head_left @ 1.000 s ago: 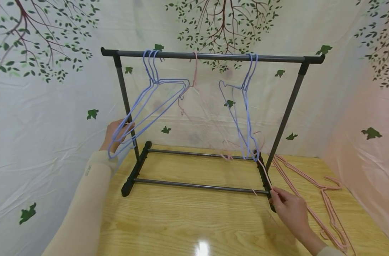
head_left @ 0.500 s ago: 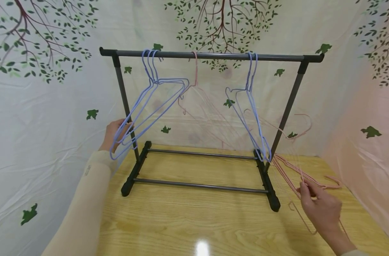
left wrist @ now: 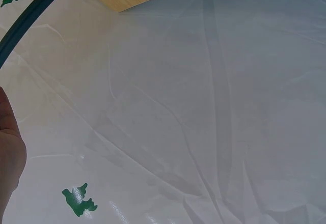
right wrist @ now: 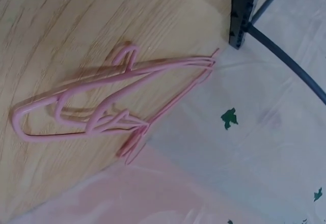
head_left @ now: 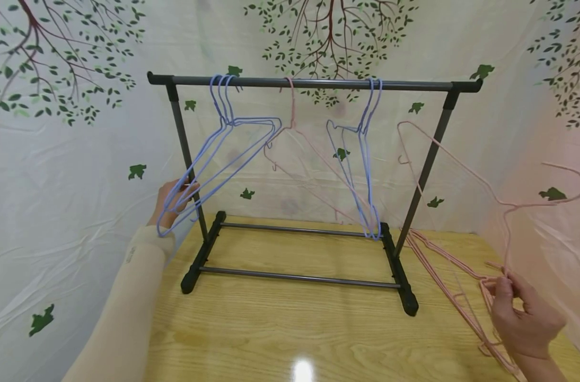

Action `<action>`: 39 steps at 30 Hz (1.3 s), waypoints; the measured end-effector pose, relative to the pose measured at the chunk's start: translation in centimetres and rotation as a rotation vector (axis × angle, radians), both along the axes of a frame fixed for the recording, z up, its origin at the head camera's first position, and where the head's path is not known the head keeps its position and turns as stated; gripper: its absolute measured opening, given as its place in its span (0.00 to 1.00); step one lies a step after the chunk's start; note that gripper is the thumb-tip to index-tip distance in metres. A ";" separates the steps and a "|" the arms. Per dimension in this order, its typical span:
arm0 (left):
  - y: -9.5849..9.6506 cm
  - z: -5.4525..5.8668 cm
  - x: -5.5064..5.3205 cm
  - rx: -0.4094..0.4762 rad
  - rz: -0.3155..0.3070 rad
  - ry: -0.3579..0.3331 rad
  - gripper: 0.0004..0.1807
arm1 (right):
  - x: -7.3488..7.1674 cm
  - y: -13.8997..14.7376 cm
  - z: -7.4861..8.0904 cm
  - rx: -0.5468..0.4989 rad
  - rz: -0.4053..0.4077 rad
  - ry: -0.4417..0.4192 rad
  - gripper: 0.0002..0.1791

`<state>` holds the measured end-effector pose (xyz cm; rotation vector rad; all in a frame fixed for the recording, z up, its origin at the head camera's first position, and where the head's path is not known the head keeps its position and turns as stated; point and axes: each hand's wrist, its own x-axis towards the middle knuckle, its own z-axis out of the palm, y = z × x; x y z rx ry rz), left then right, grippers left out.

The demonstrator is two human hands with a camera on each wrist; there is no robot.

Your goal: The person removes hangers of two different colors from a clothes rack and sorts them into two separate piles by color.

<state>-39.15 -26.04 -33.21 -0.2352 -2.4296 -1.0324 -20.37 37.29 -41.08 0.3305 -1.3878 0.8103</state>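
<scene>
A black garment rack carries several blue hangers on the left, two blue hangers on the right and, between them, at least one pink hanger. My left hand holds the rack's left post, partly hidden behind the blue hangers; the left wrist view catches only the hand's edge. At the far right, my right hand pinches another pink hanger, its hook pointing right, held above the table and off the rail. The right wrist view does not show that hand.
Several pink hangers lie in an overlapping pile at the table's right side, beside the rack's right foot. The wooden table spreads in front of the rack. A printed sheet hangs behind and at the sides.
My right hand has moved right, from the rack's right foot to over the pile, drawing the pink hanger away from the rack. The right-hand blue hangers have swung. My left hand stays put.
</scene>
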 end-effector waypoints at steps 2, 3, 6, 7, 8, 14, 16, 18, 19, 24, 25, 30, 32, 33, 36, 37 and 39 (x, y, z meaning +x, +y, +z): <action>-0.2 -0.3 -0.3 -0.031 0.008 0.010 0.30 | 0.4 0.3 0.3 -0.033 0.008 0.001 0.08; -0.3 -0.5 -0.5 -0.024 0.010 0.004 0.30 | 0.6 0.4 0.4 -0.049 0.021 -0.001 0.08; -0.8 -1.1 -1.5 0.011 0.018 -0.016 0.29 | 1.3 0.7 0.8 -0.110 0.060 -0.009 0.09; -1.1 -1.4 -1.8 0.026 0.021 -0.015 0.27 | 1.5 0.7 1.0 -0.131 0.070 -0.012 0.09; -1.2 -1.6 -2.2 0.043 0.021 -0.011 0.26 | 1.7 0.7 1.2 -0.152 0.089 -0.011 0.10; -2.0 -2.1 -3.3 -0.014 0.019 0.082 0.21 | 1.9 1.2 2.2 -0.296 0.169 -0.035 0.11; -2.0 -2.2 -3.3 -0.005 0.018 0.067 0.22 | 1.7 1.8 2.3 -0.360 0.232 -0.048 0.11; -2.0 -2.2 -3.3 -0.008 0.012 0.051 0.24 | 1.5 2.7 2.3 -0.414 0.239 -0.086 0.11; -2.0 -2.2 -3.3 -0.005 0.015 0.050 0.24 | 1.4 3.2 2.3 -0.434 0.205 -0.125 0.10; -1.5 -1.7 -2.4 0.078 0.008 -0.021 0.25 | 0.9 5.4 2.2 -0.435 -0.112 -0.359 0.12; -1.3 -1.4 -2.0 0.102 0.008 -0.036 0.25 | 0.9 5.7 2.1 -0.441 -0.143 -0.399 0.12; 0.0 0.3 0.4 0.036 -0.041 -0.017 0.33 | 0.8 6.9 0.8 -0.460 -0.128 -0.585 0.14; 0.2 0.7 1.0 -0.021 -0.055 0.017 0.37 | 0.9 7.1 0.1 -0.399 -0.164 -0.660 0.14; 0.2 0.8 1.1 -0.031 -0.053 0.020 0.38 | 0.9 7.1 -0.3 -0.358 -0.185 -0.684 0.14; 0.0 0.4 0.6 -0.004 -0.032 -0.009 0.36 | 0.9 7.0 -1.4 -0.239 -0.251 -0.750 0.15; -0.2 0.1 0.2 0.026 -0.025 -0.030 0.34 | 1.0 6.9 -1.7 -0.215 -0.258 -0.783 0.16; -0.7 -0.6 -0.8 0.088 -0.008 -0.081 0.32 | 1.2 6.7 -2.3 -0.186 -0.259 -0.860 0.17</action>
